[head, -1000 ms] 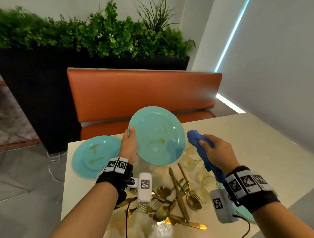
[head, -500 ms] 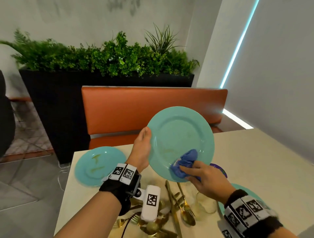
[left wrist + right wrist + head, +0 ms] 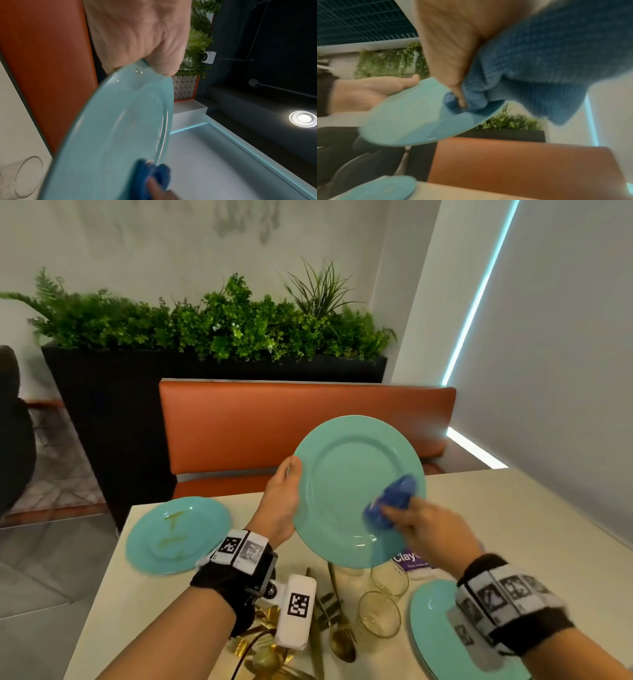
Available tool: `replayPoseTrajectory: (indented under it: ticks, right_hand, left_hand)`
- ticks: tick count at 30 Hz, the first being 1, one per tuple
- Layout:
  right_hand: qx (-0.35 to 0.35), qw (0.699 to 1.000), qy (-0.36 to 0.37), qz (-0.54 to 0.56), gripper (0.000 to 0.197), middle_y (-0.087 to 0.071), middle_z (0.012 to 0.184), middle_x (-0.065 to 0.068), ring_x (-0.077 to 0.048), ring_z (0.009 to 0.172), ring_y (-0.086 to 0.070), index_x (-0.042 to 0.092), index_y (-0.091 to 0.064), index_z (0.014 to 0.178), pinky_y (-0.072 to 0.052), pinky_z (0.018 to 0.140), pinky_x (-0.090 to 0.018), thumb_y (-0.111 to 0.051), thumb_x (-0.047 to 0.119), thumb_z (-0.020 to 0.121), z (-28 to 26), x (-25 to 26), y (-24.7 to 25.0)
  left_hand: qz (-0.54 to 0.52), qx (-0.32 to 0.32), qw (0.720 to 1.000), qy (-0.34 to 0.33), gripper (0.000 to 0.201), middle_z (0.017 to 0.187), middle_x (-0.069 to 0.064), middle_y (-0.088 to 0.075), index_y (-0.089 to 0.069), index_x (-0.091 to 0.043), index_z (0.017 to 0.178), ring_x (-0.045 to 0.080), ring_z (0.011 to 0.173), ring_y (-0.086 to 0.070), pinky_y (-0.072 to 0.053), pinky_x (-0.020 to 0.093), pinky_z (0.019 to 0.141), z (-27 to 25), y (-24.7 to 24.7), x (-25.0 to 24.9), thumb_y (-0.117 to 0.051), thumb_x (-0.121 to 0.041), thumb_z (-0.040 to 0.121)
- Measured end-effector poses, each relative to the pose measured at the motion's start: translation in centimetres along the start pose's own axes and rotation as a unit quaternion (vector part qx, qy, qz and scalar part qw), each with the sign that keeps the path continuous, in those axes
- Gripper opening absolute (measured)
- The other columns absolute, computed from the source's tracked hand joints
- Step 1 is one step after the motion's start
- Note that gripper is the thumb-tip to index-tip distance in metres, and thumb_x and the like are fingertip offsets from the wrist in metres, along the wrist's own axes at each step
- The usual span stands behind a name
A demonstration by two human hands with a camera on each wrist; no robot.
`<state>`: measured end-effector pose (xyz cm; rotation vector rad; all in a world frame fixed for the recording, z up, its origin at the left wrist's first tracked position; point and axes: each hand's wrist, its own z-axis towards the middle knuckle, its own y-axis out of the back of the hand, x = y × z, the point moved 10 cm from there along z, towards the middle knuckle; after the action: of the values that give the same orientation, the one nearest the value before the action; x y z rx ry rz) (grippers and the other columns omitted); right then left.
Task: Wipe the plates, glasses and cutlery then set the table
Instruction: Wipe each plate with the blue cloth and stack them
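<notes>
Two hands are busy above the table [image 3: 513,508]: your left hand [image 3: 279,505] holds a turquoise plate [image 3: 342,484] up off the surface by its left rim, thumb on the front edge and fingers curled behind it, with the plate tilted so its face turns toward you. Your right hand [image 3: 431,529] has its fingers clamped round a bunched blue cloth [image 3: 394,501] and presses it against the lower right part of the plate's face; the hand is blurred. On the table to the left lies a second turquoise plate [image 3: 178,534] with yellowish smears on it, and a third plate [image 3: 431,625] lies at the near right, partly hidden by your right wrist. Between them, below the raised plate, two clear glasses [image 3: 380,613] stand just beside each other, next to a heap of gold cutlery [image 3: 329,631]. A purple-and-white packet [image 3: 409,559] shows just under the plate's lower edge. Beyond the table stands an orange bench [image 3: 274,422], with a dark planter [image 3: 137,392] of greenery behind it.
</notes>
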<state>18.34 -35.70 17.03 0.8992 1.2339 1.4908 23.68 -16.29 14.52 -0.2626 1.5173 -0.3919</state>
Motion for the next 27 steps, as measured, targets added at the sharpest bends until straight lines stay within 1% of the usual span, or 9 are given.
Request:
replayPoseTrajectory:
  ticks: [3, 6, 8, 10, 15, 19, 23, 25, 27]
  right_hand:
    - [-0.216, 0.966, -0.114, 0.078, 0.032, -0.061, 0.090, -0.020, -0.040, 0.064, -0.062, 0.021, -0.067, 0.115, -0.047, 0.047, -0.039, -0.063, 0.011, 0.085, 1.0, -2.5, 4.8]
    - [-0.154, 0.982, -0.005, 0.106, 0.036, -0.060, 0.094, -0.016, -0.038, 0.069, -0.062, 0.024, -0.059, 0.125, -0.048, 0.052, -0.040, -0.051, 0.024, 0.090, 1.8, 2.4, 2.2]
    - [-0.016, 0.992, 0.088, 0.091, 0.039, -0.058, 0.102, -0.010, -0.032, 0.083, -0.062, 0.034, -0.051, 0.131, -0.049, 0.065, -0.039, -0.040, 0.029, 0.093, 0.5, 4.8, -1.3]
    - [0.077, 0.993, 0.079, 0.034, 0.038, -0.056, 0.112, -0.005, -0.027, 0.098, -0.059, 0.042, -0.044, 0.133, -0.043, 0.073, -0.034, -0.037, 0.033, 0.097, -0.2, 3.1, -2.6]
    - [-0.156, 0.971, -0.150, 0.102, 0.041, -0.053, 0.117, -0.019, -0.042, 0.093, -0.060, 0.025, -0.046, 0.136, -0.049, 0.071, -0.044, -0.047, 0.021, 0.095, 3.1, -1.5, 4.1]
    - [-0.070, 0.988, -0.022, 0.133, 0.046, -0.048, 0.118, -0.011, -0.034, 0.093, -0.057, 0.027, -0.034, 0.143, -0.048, 0.072, -0.040, -0.033, 0.034, 0.097, 3.8, 7.8, 1.0]
    - [0.099, 0.987, 0.090, 0.083, 0.048, -0.051, 0.118, -0.006, -0.030, 0.101, -0.058, 0.039, -0.034, 0.140, -0.047, 0.078, -0.037, -0.026, 0.033, 0.093, -0.4, 9.3, -4.6]
    - [0.083, 0.994, 0.062, 0.015, 0.056, -0.056, 0.110, -0.005, -0.029, 0.093, -0.063, 0.044, -0.042, 0.134, -0.050, 0.072, -0.038, -0.015, 0.040, 0.085, -0.1, 6.0, -4.0]
    - [-0.066, 0.997, -0.034, -0.014, 0.047, -0.060, 0.098, -0.013, -0.036, 0.072, -0.065, 0.034, -0.055, 0.127, -0.053, 0.054, -0.042, -0.032, 0.032, 0.087, 1.5, 2.7, 0.3]
  left_hand:
    - [0.008, 0.001, 1.000, 0.003, 0.028, 0.111, 0.004, -0.066, -0.058, -0.025, 0.104, 0.021, 0.098, -0.063, -0.051, 0.043, 0.090, -0.2, -1.2, 0.4, -0.035, -0.040, 0.099]
    - [0.006, -0.001, 1.000, -0.012, 0.027, 0.103, 0.003, -0.067, -0.057, -0.022, 0.100, 0.016, 0.089, -0.064, -0.054, 0.035, 0.081, 0.1, -2.0, -0.3, -0.033, -0.034, 0.101]
    - [0.005, -0.012, 1.000, -0.021, 0.026, 0.101, 0.001, -0.066, -0.056, -0.023, 0.099, 0.014, 0.087, -0.064, -0.055, 0.031, 0.077, 0.2, -1.2, -0.8, -0.032, -0.032, 0.101]
    - [0.004, -0.017, 1.000, -0.026, 0.026, 0.101, -0.001, -0.066, -0.056, -0.023, 0.103, 0.015, 0.089, -0.064, -0.055, 0.031, 0.076, 0.1, 0.0, -1.2, -0.033, -0.034, 0.100]
    - [0.012, 0.026, 1.000, -0.012, 0.026, 0.099, -0.005, -0.068, -0.056, -0.025, 0.103, 0.009, 0.085, -0.066, -0.057, 0.027, 0.073, -0.2, -1.0, -0.7, -0.033, -0.035, 0.100]
    - [0.036, 0.039, 0.998, -0.020, 0.027, 0.105, 0.002, -0.068, -0.060, -0.024, 0.100, 0.017, 0.096, -0.065, -0.053, 0.036, 0.089, 0.0, -1.6, -1.1, -0.034, -0.030, 0.101]
    - [0.039, 0.025, 0.998, -0.039, 0.025, 0.094, -0.005, -0.067, -0.058, -0.024, 0.100, 0.005, 0.079, -0.065, -0.055, 0.024, 0.070, 0.3, 1.7, -2.2, -0.034, -0.032, 0.101]
    - [0.040, 0.031, 0.998, -0.034, 0.025, 0.095, -0.005, -0.065, -0.057, -0.023, 0.102, 0.006, 0.080, -0.062, -0.053, 0.024, 0.069, 0.3, 2.7, -2.3, -0.035, -0.033, 0.100]
    - [0.029, 0.043, 0.998, -0.030, 0.026, 0.098, -0.004, -0.065, -0.057, -0.023, 0.104, 0.008, 0.082, -0.062, -0.053, 0.025, 0.070, 0.4, 2.7, -2.3, -0.035, -0.035, 0.100]
